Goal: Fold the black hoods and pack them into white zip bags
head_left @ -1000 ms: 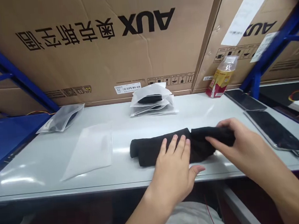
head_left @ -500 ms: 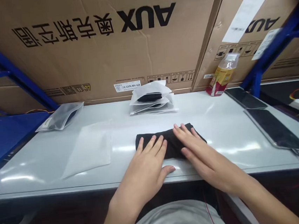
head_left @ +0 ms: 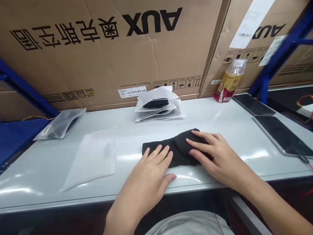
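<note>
Currently: one folded black cloth (head_left: 165,153), near six o'clock on the white bench (head_left: 31,170). Left hand (head_left: 145,175) and right hand (head_left: 218,156) lie on it, both grips open and flat, neither closed. Risk: uneven palm pressure could shift the fold, or a dragging palm could rumple it, toward the translucent bag (head_left: 94,156) at nine o'clock.

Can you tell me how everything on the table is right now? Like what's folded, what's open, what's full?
Black cloth: folded, lying flat under both hands.
Left hand: open, fingers spread on the cloth.
Right hand: open, fingers resting on the cloth.
Clear flat bag: lying flat, looks empty.
Stack of white bags: piled up, black items inside.
Plastic bottle: standing upright.
Grey bag: lying flat, something dark inside.
</note>
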A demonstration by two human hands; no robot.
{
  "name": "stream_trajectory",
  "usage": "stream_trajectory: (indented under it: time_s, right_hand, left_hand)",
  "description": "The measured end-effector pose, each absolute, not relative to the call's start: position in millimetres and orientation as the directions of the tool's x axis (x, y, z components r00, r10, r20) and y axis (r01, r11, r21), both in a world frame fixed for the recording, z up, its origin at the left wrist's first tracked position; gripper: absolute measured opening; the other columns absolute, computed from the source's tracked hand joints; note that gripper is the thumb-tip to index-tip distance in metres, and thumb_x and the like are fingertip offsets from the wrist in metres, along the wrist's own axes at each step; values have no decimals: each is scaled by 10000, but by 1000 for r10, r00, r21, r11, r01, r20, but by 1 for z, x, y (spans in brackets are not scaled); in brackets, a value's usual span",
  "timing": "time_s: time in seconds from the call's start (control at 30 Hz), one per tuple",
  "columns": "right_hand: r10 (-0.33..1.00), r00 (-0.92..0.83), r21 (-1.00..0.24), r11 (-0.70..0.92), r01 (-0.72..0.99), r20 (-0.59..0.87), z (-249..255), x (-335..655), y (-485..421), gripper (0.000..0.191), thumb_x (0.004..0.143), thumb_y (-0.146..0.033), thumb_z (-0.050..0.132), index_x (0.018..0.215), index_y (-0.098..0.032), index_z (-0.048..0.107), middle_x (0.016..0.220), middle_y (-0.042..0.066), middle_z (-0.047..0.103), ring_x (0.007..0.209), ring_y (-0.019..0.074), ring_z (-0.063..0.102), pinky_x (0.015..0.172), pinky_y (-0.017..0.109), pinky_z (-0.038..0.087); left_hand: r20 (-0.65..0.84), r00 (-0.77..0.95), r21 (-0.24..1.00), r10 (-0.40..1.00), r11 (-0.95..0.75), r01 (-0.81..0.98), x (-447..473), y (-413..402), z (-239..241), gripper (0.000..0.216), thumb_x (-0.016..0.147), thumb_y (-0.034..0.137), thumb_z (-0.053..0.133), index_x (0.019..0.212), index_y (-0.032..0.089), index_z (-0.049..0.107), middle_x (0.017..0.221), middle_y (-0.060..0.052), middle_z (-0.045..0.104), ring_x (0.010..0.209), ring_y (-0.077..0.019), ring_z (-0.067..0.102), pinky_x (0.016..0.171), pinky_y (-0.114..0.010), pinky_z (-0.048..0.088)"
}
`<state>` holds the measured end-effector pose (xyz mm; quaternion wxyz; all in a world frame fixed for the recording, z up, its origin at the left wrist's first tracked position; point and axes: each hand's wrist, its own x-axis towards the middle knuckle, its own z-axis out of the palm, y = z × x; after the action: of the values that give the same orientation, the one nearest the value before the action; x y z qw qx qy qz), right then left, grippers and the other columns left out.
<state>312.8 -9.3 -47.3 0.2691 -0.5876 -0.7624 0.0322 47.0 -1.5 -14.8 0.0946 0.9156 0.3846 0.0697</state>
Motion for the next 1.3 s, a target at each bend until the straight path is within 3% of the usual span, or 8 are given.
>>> stream_trajectory:
  time_s: [0.33, 0.5, 0.6, 0.7, 0.87, 1.03, 1.17, 1.3]
  right_hand:
    - [974, 187, -456, -110, 883, 127, -11, 307, 1, 278, 941, -533, 606, 960, -261, 552, 692, -7, 625, 598, 234, 588, 542, 342, 418]
    - [855, 5, -312, 184, 932, 518, 7, 245, 5, 130, 908, -230, 608, 1026, -246, 558, 1027, 107, 634, 856, 292, 617, 718, 398, 492]
    - [857, -228, -265, 379, 887, 463, 5, 205, 1, 149, 960, -264, 588, 1083, -192, 630, 1094, 163, 646, 928, 335, 606, 791, 484, 535]
    - [842, -357, -449, 523, 725, 405, -4, 194, -1, 307, 1024, -199, 458, 1287, -173, 614, 1290, 168, 661, 1073, 327, 628, 920, 525, 555]
    - [892, -34, -817, 427, 387, 450, -13, 235, 10, 319, 1069, -213, 373, 1297, -250, 593, 1299, 90, 693, 1043, 210, 715, 889, 388, 607]
    - [897, -49, -717, 382, 582, 439, -14, 248, 16, 393, 1097, -345, 387, 1391, -209, 610, 1491, 135, 625, 1419, 266, 558, 1195, 480, 448]
    - [932, -318, -644, 353, 679, 175, -26, 235, 8, 616, 1119, -480, 298, 1655, -181, 349, 1736, 102, 309, 1630, 294, 202, 1303, 569, 266]
    - [935, -330, -558, 342, 756, 126, -39, 237, -5, 665, 1115, -489, 315, 1701, -193, 206, 1754, 96, 204, 1635, 303, 146, 1299, 624, 228]
  left_hand:
    - [282, 527, 375, 802, -598, 709, 35, 2, -8, 341, 1088, 335, 525, 1373, 260, 697, 1421, -26, 706, 1349, -280, 633, 1205, -522, 453]
    - [316, 253, 573, 914, -397, 718, 42, 1, -5, 308, 1089, 326, 495, 1296, 276, 716, 1297, -24, 756, 1201, -256, 693, 1006, -417, 583]
    - [367, 131, 644, 921, -354, 678, 39, 7, -6, 325, 1101, 297, 452, 1333, 250, 675, 1351, -38, 720, 1233, -240, 673, 1058, -401, 548]
    - [412, 99, 652, 906, -369, 663, 39, 14, -5, 372, 1122, 341, 403, 1361, 215, 659, 1402, -61, 690, 1320, -243, 627, 1124, -410, 507]
    - [395, 310, 502, 865, -486, 716, 61, 21, -3, 495, 1140, 376, 329, 1538, 159, 526, 1633, -92, 499, 1555, -267, 400, 1282, -490, 347]
    - [221, 506, 331, 834, -552, 765, 79, 31, -20, 555, 1128, 345, 333, 1631, 116, 374, 1711, -163, 336, 1620, -331, 231, 1283, -615, 281]
    - [189, 549, 317, 814, -580, 751, 75, 30, -43, 597, 1093, 241, 339, 1681, 164, 267, 1725, -150, 308, 1620, -296, 239, 1278, -578, 317]
    - [171, 551, 271, 816, -577, 770, 73, 22, -46, 637, 1055, 252, 406, 1662, 96, 296, 1728, -170, 287, 1627, -299, 212, 1304, -567, 264]
